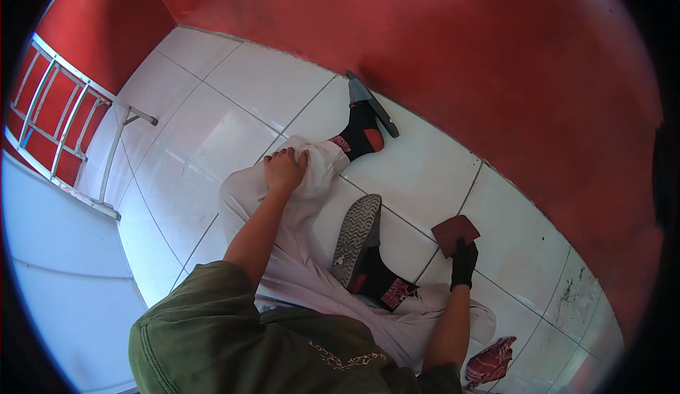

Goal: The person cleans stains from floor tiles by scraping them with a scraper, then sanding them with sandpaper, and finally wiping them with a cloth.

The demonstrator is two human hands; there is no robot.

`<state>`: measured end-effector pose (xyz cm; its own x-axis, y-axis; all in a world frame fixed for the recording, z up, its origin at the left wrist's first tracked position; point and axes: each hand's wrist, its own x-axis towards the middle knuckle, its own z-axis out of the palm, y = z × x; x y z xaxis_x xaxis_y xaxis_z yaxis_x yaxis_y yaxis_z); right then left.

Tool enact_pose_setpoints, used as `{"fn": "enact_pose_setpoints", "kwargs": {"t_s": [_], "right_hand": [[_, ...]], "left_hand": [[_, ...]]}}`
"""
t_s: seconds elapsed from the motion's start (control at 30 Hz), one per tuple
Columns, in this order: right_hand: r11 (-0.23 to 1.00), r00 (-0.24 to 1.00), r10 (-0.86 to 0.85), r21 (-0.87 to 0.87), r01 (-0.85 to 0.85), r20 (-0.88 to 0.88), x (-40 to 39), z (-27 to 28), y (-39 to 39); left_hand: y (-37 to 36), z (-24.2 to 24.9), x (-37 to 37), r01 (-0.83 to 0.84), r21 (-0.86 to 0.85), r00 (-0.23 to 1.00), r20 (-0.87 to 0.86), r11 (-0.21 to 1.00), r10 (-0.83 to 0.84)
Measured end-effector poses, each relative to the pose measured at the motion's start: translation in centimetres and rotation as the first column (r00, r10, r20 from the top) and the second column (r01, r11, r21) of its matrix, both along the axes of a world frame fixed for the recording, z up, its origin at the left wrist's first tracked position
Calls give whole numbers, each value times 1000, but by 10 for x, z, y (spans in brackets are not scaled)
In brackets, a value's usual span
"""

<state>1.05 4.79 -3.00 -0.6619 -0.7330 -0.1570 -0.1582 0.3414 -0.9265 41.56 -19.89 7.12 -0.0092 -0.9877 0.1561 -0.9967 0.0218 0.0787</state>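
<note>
My left hand (285, 169) is bare and lies over the knee of my pale trousers (244, 188), fingers spread on the fabric and nothing held. A black glove covers my right hand (464, 263), which grips the near edge of a reddish-brown square of sandpaper (453, 232) just above the tiled floor. The fingertips under the sheet are hidden. A folded red checked cloth (490, 363) lies on the floor beside my right forearm.
A red wall (496, 82) rises from the white tiles (234, 114). At the left stands a metal ladder (67, 117) by a pale blue panel (64, 238). My sandalled feet rest on the floor, one grey sole (356, 234) turned up. Dark smudges (572, 295) mark tiles at the right.
</note>
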Motion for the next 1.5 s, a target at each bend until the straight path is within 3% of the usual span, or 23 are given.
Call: {"fn": "enact_pose_setpoints", "kwargs": {"t_s": [0.1, 0.3, 0.4, 0.57, 0.9, 1.0, 1.2, 1.27, 1.3, 1.37, 1.43, 1.5], "right_hand": [[998, 998, -3, 64, 0, 56, 4, 10, -2], [998, 995, -56, -25, 58, 79, 3, 1, -1], [996, 998, -20, 91, 25, -56, 5, 12, -2], [998, 985, -9, 54, 19, -172, 9, 20, -4], [999, 989, -33, 15, 36, -144, 16, 42, -6], [996, 985, -50, -82, 37, -164, 15, 37, -7], [978, 918, -208, -86, 190, -336, 19, 44, -11], [977, 661, -197, -201, 71, -724, 23, 48, -15], [978, 661, -192, -193, 72, -725, 26, 43, -14], [969, 587, 222, 243, -43, -779, 31, 21, -11], [931, 635, 325, 356, -83, -701, 37, 16, -12], [867, 657, 425, 488, -98, -623, 44, 42, -20]], "left_hand": [[-1, 0, 1, 4, 15, 1000, 4, 1000, -4], [1, 5, -3, 16, 27, 1000, 16, 999, -17], [0, 4, -4, -6, 0, 998, 69, 1000, 6], [-1, 2, -4, 20, 1, 997, 80, 1000, -20], [-1, 3, -5, 7, 6, 995, 101, 1000, -7], [-1, 1, -4, 12, -8, 995, 94, 1000, -11], [1, -3, -8, 2, -10, 999, 43, 1000, -2], [9, -13, -20, 98, -274, 974, -170, 957, -148], [12, -20, -28, 99, -266, 974, -171, 959, -148], [19, -26, -64, 294, -387, 780, -431, 874, -453], [27, -33, -110, 416, -391, 610, -550, 821, -571], [47, -32, -166, 469, -333, 515, -650, 818, -559]]}}
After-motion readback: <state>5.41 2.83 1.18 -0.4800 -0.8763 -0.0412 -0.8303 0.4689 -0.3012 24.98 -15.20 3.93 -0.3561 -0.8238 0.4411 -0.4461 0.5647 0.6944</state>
